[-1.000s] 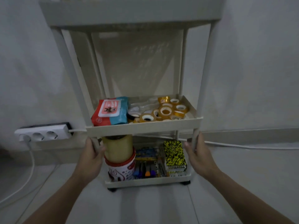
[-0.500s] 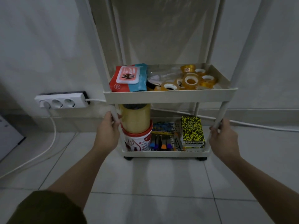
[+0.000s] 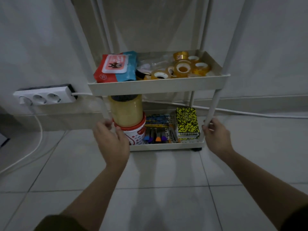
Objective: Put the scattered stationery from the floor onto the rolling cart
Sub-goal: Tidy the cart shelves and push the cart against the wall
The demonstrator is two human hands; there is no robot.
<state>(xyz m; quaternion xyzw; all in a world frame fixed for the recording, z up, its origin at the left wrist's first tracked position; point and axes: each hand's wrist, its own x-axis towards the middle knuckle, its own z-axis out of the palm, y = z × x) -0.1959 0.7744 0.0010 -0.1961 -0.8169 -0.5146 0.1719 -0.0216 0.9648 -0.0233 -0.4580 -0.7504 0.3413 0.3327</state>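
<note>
2 hands point(image 3: 112, 142) at white rolling cart point(image 3: 156, 85), shelves full (tape rolls point(image 3: 183, 68), notebooks point(image 3: 187, 122))

No print is legible on the wipes pack point(image 3: 116, 66) (too blurred).

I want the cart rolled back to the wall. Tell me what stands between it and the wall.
Nothing solid shows behind the rolling cart. A white cable lies on the floor along the baseboard behind it, and the power strip sits to its left. Both hands are at its front posts.
</note>
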